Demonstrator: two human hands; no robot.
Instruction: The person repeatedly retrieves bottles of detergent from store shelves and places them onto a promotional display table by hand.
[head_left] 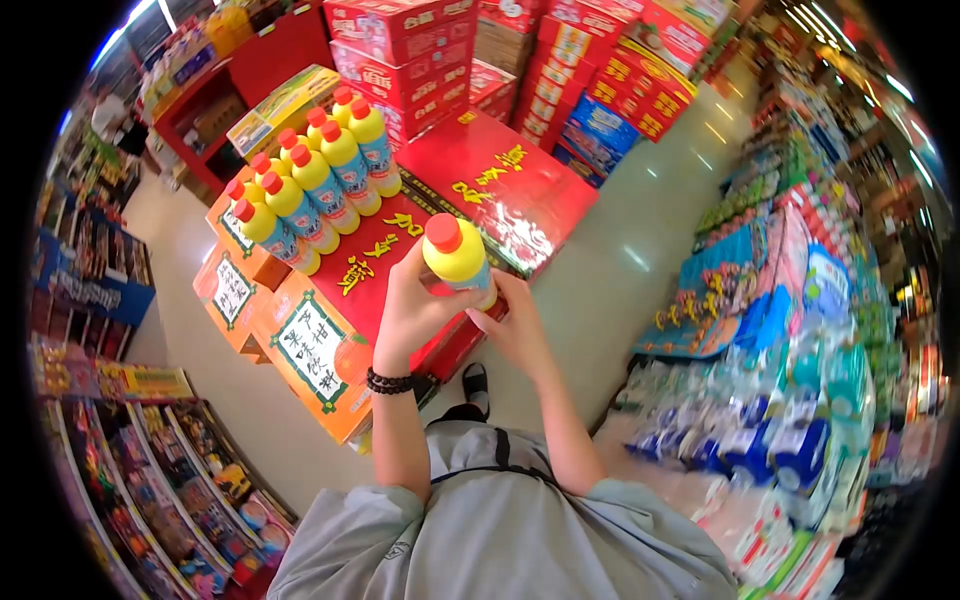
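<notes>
A yellow bottle with a red cap and a blue label (455, 258) is held upright in front of me. My left hand (412, 308), with dark beads at the wrist, wraps round its left side. On the lower right side, the fingers of my right hand (512, 318) close on the same bottle. Beyond my left hand, several matching bottles (318, 180) stand in close rows on red cartons (385, 250) with yellow characters.
Orange cartons (305, 335) flank the bottles on the near left. Stacked red boxes (400, 60) rise behind. Packed goods (770, 430) line the right side, and shelves (170, 490) stand at lower left. A person (115, 120) is far back left.
</notes>
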